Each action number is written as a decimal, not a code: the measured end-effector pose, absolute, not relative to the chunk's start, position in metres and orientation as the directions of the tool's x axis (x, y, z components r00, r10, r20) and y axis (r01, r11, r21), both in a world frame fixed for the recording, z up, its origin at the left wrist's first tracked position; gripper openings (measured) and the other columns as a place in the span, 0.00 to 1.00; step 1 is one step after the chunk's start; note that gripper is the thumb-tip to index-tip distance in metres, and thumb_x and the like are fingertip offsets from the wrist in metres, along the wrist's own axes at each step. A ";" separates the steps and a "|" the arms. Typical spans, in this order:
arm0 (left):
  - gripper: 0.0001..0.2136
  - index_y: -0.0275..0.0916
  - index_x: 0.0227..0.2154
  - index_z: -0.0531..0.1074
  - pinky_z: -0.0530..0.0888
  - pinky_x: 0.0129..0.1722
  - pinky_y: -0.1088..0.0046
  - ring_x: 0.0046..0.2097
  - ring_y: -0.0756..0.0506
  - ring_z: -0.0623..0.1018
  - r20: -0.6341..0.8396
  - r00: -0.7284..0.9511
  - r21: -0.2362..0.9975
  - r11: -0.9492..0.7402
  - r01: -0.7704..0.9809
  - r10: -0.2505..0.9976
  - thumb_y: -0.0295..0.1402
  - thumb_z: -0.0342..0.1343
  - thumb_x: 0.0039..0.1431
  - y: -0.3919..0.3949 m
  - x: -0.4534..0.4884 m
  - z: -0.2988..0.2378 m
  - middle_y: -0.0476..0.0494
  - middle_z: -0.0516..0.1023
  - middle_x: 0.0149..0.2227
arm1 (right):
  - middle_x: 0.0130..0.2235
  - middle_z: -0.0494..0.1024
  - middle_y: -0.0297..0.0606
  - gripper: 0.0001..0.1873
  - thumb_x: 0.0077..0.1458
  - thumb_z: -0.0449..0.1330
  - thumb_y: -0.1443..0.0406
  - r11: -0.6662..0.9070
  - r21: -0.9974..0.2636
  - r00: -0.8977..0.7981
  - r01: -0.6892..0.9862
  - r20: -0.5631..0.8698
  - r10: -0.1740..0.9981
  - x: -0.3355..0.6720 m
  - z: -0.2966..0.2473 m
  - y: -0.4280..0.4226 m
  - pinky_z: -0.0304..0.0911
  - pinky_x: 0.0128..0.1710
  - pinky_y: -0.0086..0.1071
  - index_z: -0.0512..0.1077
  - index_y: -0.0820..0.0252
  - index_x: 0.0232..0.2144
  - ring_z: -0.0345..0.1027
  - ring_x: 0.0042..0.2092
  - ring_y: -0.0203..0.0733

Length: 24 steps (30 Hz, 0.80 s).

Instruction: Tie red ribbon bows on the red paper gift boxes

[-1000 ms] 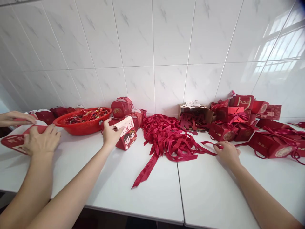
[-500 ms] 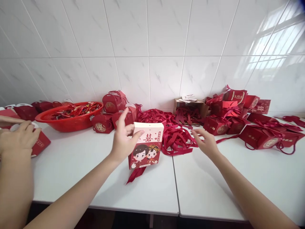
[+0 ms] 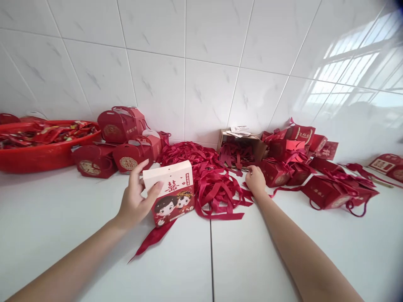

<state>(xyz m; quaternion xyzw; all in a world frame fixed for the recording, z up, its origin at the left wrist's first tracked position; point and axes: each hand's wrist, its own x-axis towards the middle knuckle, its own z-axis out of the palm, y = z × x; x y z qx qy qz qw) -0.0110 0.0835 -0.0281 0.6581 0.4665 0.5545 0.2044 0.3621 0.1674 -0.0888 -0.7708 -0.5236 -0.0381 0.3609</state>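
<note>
My left hand (image 3: 137, 201) grips a cream-and-red candy box (image 3: 171, 195) printed with a cartoon couple, thumb on its front and other fingers at the side and behind. The box tilts slightly, and a red ribbon (image 3: 154, 240) trails from beneath it onto the table. My right hand (image 3: 255, 180) has curled fingers at the front of an open cardboard box (image 3: 260, 149) holding dark red paper tags (image 3: 233, 153). What its fingertips pinch, if anything, is hidden. A heap of loose red ribbons (image 3: 217, 188) lies between the hands.
A red plastic basin (image 3: 47, 157) filled with wrapped sweets stands at the left. Beside it are several red handled boxes (image 3: 121, 126). More red boxes with ribbons (image 3: 291, 151) are piled at the right, with others (image 3: 340, 191) nearer. A tiled wall (image 3: 208, 96) closes off the back.
My right hand has moved forward to the cardboard box of tags, and its fingers have curled. My left hand still holds the candy box. The view has turned right; the other person's hands have left it.
</note>
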 end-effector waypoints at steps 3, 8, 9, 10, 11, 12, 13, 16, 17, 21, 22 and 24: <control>0.28 0.41 0.59 0.53 0.76 0.39 0.71 0.40 0.45 0.77 0.539 -0.070 0.783 -0.469 0.409 0.839 0.36 0.55 0.58 0.086 -0.013 -0.032 0.44 0.76 0.40 | 0.44 0.75 0.50 0.19 0.62 0.44 0.62 -0.255 -0.546 0.515 0.798 0.399 0.759 0.362 -0.085 0.198 0.62 0.43 0.38 0.69 0.64 0.47 0.70 0.45 0.49; 0.28 0.44 0.59 0.55 0.76 0.40 0.73 0.42 0.45 0.76 0.621 -0.096 0.713 -0.510 0.481 0.778 0.36 0.56 0.56 0.095 -0.024 -0.049 0.42 0.73 0.45 | 0.37 0.77 0.60 0.27 0.59 0.48 0.50 -0.359 -0.635 0.635 0.684 0.278 0.721 0.365 -0.088 0.235 0.62 0.41 0.48 0.74 0.68 0.37 0.72 0.42 0.60; 0.28 0.44 0.59 0.55 0.76 0.40 0.73 0.43 0.45 0.75 0.634 -0.094 0.699 -0.516 0.495 0.768 0.36 0.56 0.55 0.096 -0.025 -0.051 0.42 0.72 0.46 | 0.36 0.77 0.59 0.25 0.57 0.51 0.51 -0.354 -0.651 0.640 0.671 0.269 0.720 0.366 -0.090 0.239 0.63 0.41 0.47 0.75 0.67 0.36 0.72 0.42 0.60; 0.29 0.45 0.59 0.55 0.76 0.40 0.73 0.43 0.45 0.75 0.644 -0.092 0.688 -0.522 0.505 0.760 0.36 0.57 0.55 0.097 -0.026 -0.052 0.41 0.71 0.47 | 0.36 0.78 0.57 0.22 0.55 0.54 0.52 -0.341 -0.668 0.641 0.662 0.268 0.719 0.367 -0.091 0.241 0.63 0.40 0.46 0.75 0.66 0.35 0.72 0.41 0.59; 0.28 0.45 0.59 0.56 0.76 0.40 0.74 0.43 0.45 0.75 0.651 -0.089 0.680 -0.527 0.511 0.754 0.36 0.57 0.55 0.097 -0.027 -0.053 0.41 0.71 0.47 | 0.35 0.79 0.55 0.19 0.54 0.56 0.54 -0.318 -0.685 0.639 0.655 0.277 0.718 0.368 -0.091 0.242 0.63 0.40 0.44 0.76 0.65 0.35 0.73 0.41 0.57; 0.28 0.44 0.58 0.56 0.76 0.39 0.74 0.42 0.45 0.75 0.658 -0.085 0.672 -0.534 0.513 0.748 0.36 0.57 0.55 0.097 -0.026 -0.053 0.41 0.71 0.47 | 0.35 0.79 0.52 0.17 0.53 0.57 0.55 -0.287 -0.702 0.634 0.652 0.296 0.715 0.370 -0.090 0.242 0.64 0.40 0.42 0.76 0.64 0.34 0.73 0.40 0.55; 0.28 0.44 0.58 0.56 0.76 0.39 0.74 0.42 0.46 0.75 0.664 -0.080 0.668 -0.542 0.510 0.744 0.36 0.57 0.55 0.097 -0.026 -0.053 0.42 0.71 0.46 | 0.34 0.79 0.50 0.16 0.53 0.57 0.57 -0.249 -0.717 0.628 0.651 0.325 0.707 0.371 -0.088 0.241 0.64 0.40 0.40 0.76 0.64 0.34 0.73 0.39 0.53; 0.27 0.45 0.58 0.56 0.77 0.37 0.73 0.40 0.46 0.76 0.655 -0.069 0.684 -0.552 0.476 0.752 0.35 0.57 0.56 0.096 -0.022 -0.049 0.43 0.72 0.43 | 0.34 0.80 0.49 0.16 0.53 0.57 0.57 -0.100 -0.741 0.597 0.664 0.446 0.667 0.374 -0.068 0.234 0.64 0.41 0.37 0.75 0.65 0.32 0.72 0.37 0.49; 0.28 0.46 0.58 0.55 0.77 0.37 0.72 0.40 0.46 0.76 0.643 -0.060 0.697 -0.550 0.461 0.764 0.34 0.56 0.56 0.096 -0.022 -0.048 0.43 0.73 0.42 | 0.33 0.79 0.49 0.16 0.53 0.57 0.56 -0.043 -0.744 0.583 0.667 0.485 0.652 0.372 -0.057 0.230 0.64 0.41 0.38 0.75 0.65 0.31 0.72 0.36 0.48; 0.32 0.49 0.58 0.53 0.75 0.40 0.66 0.43 0.43 0.74 0.750 -0.009 0.603 -0.678 0.421 0.661 0.30 0.59 0.52 0.096 -0.022 -0.030 0.43 0.72 0.44 | 0.31 0.78 0.42 0.14 0.49 0.62 0.56 0.214 -0.745 0.498 0.632 0.601 0.625 0.352 -0.001 0.198 0.68 0.36 0.35 0.72 0.62 0.29 0.73 0.33 0.44; 0.32 0.49 0.58 0.55 0.73 0.42 0.64 0.45 0.42 0.73 0.822 -0.034 0.530 -0.743 0.409 0.568 0.30 0.60 0.50 0.094 -0.021 -0.021 0.43 0.71 0.45 | 0.31 0.78 0.39 0.13 0.47 0.63 0.56 0.305 -0.745 0.465 0.593 0.626 0.626 0.342 0.015 0.186 0.69 0.35 0.33 0.72 0.61 0.28 0.73 0.33 0.42; 0.30 0.47 0.55 0.60 0.70 0.43 0.63 0.48 0.41 0.71 0.922 -0.129 0.386 -0.841 0.381 0.365 0.30 0.60 0.47 0.089 -0.018 0.003 0.42 0.70 0.48 | 0.29 0.76 0.34 0.13 0.44 0.67 0.59 0.559 -0.728 0.387 0.397 0.685 0.617 0.321 0.043 0.157 0.70 0.34 0.33 0.70 0.60 0.28 0.73 0.33 0.41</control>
